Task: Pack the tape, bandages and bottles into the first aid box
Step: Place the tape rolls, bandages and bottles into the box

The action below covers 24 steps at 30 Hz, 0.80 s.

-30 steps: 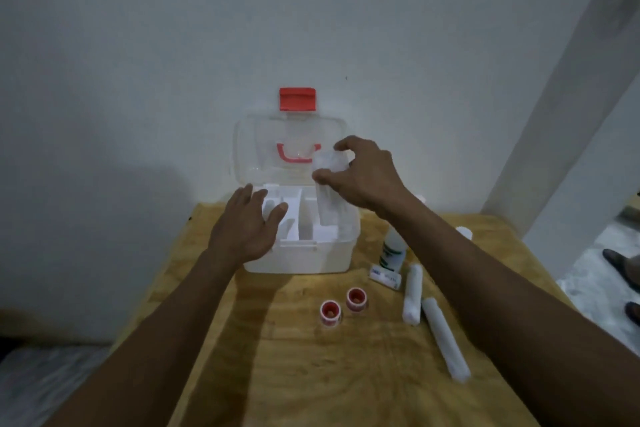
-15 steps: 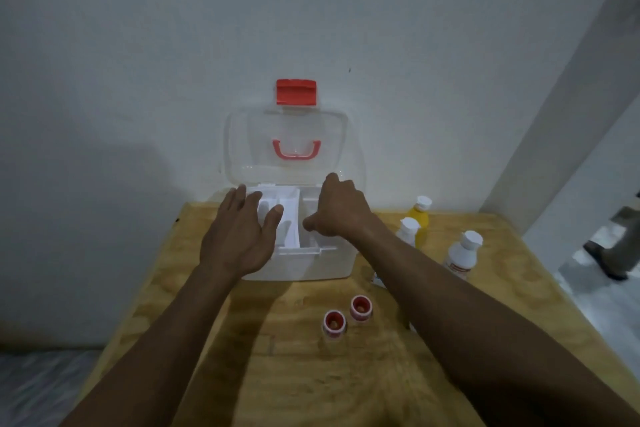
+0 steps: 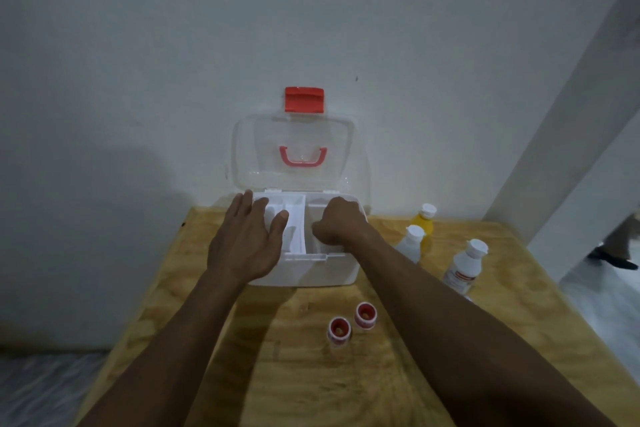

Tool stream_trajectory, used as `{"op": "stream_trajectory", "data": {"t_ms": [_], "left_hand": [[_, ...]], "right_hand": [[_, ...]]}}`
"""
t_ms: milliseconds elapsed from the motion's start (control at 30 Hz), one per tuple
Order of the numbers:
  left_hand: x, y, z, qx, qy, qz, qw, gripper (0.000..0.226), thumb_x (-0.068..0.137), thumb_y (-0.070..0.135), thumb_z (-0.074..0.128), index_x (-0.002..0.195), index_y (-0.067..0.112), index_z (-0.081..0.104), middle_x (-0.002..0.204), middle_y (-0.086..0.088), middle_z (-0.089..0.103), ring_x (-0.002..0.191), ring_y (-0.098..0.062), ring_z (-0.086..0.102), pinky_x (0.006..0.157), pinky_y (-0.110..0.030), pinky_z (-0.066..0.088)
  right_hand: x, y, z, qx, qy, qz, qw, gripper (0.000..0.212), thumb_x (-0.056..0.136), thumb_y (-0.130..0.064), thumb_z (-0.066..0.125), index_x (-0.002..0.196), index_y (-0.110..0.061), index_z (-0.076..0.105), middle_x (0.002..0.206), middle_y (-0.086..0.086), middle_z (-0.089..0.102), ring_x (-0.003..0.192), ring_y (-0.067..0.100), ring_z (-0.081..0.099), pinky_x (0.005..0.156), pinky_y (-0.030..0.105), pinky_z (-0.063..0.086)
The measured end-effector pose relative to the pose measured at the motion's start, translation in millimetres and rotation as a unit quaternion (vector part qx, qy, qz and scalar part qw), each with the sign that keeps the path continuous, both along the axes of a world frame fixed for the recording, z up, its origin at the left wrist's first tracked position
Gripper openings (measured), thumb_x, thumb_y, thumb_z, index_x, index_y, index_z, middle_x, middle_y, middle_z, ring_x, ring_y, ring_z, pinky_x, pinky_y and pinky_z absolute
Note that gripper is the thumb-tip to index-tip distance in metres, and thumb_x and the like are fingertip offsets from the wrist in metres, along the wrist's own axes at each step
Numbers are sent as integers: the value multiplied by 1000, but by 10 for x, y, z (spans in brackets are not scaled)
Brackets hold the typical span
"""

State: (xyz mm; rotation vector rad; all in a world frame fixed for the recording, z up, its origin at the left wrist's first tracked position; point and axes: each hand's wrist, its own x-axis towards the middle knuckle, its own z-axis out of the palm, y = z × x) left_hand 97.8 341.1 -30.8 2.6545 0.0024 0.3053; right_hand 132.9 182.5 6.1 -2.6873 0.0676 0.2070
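Your first aid box (image 3: 311,270) is sitting at the back edge of the wooden bench (image 3: 346,374), right against the grey wall (image 3: 138,80). Its clear lid (image 3: 294,149) is standing up open, with a red latch (image 3: 304,99) on top and a pink handle (image 3: 303,157) showing through it. The box is white, smooth plastic with little walls inside that are splitting it into parts.

Your left hand (image 3: 247,243) is lying flat and spread wide over the left side of the box, holding nothing. Your right hand (image 3: 337,224) is curling down into the right part of the box. I cannot tell if its grip is holding anything, because the fingers are hiding inside.

Two small tape rolls (image 3: 351,322) with red rims are sitting near the middle of the bench, just in front of the box. Three bottles (image 3: 464,267) with white caps are standing near the right edge; the yellow bottle (image 3: 423,224) is the farthest back. Your right arm is covering part of the bench beside them. The bench top is yellow wood with a swirly grain.
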Motion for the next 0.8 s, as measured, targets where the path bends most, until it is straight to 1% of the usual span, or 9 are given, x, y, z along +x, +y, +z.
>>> {"op": "stream_trajectory", "data": {"t_ms": [67,100,167,233,300,400,567,667,800], "left_hand": [[-4,3,0,-1,1,2,1000,68,95,61,23,148,20,34,162,-3,20,150,-20,10,116,-47,23],[-9,4,2,-1,2,2,1000,68,95,60,23,148,19,34,162,-3,20,150,-20,10,116,-47,23],[-17,2,5,-1,3,-2,1000,68,95,60,23,148,19,35,162,-4,20,150,-21,10,117,-46,23],[-24,3,8,-1,1,-3,1000,66,96,58,24,148,18,35,161,-5,21,150,-21,11,116,-45,23],[-19,5,12,-1,1,-1,1000,65,97,57,25,148,17,35,161,-5,21,150,-21,11,117,-44,22],[-13,2,20,5,7,1,1000,63,98,55,24,148,18,35,162,-4,20,150,-20,10,117,-45,23],[-30,-6,33,8,14,2,1000,62,98,53,24,148,18,34,162,-4,18,151,-20,8,117,-44,21],[-36,-19,34,18,12,5,1000,61,99,53,23,149,19,34,162,-3,19,151,-20,9,117,-44,21],[-32,-15,28,24,3,3,1000,60,99,50,24,148,18,35,162,-4,21,151,-20,10,118,-42,19]], "right_hand": [[-4,-21,62,41,10,-10,999,31,94,-24,56,114,-1,61,118,14,65,92,22,57,75,26,43],[-15,-33,94,67,15,-17,997,37,97,-27,50,119,0,60,125,16,63,104,25,59,83,28,45],[-51,-45,153,130,38,-31,990,47,102,-34,39,133,0,52,140,17,54,125,31,52,104,35,42],[-63,-44,178,191,60,-54,978,53,103,-39,34,140,-3,44,146,17,47,131,34,47,111,42,38],[-60,-42,194,224,80,-76,968,57,103,-44,32,144,-4,40,147,17,46,130,35,48,110,44,40],[-71,-37,211,258,110,-103,954,60,102,-46,30,144,-4,37,141,20,49,122,36,54,101,41,47],[-76,23,174,304,146,-109,935,63,101,-51,27,146,-8,35,144,20,47,124,37,53,104,46,47],[-85,62,169,313,156,-98,932,61,101,-52,27,144,-10,37,139,20,51,119,36,55,100,44,49],[-88,114,159,330,166,-95,924,58,101,-51,28,142,-11,37,140,19,49,120,36,54,104,44,47]]}}
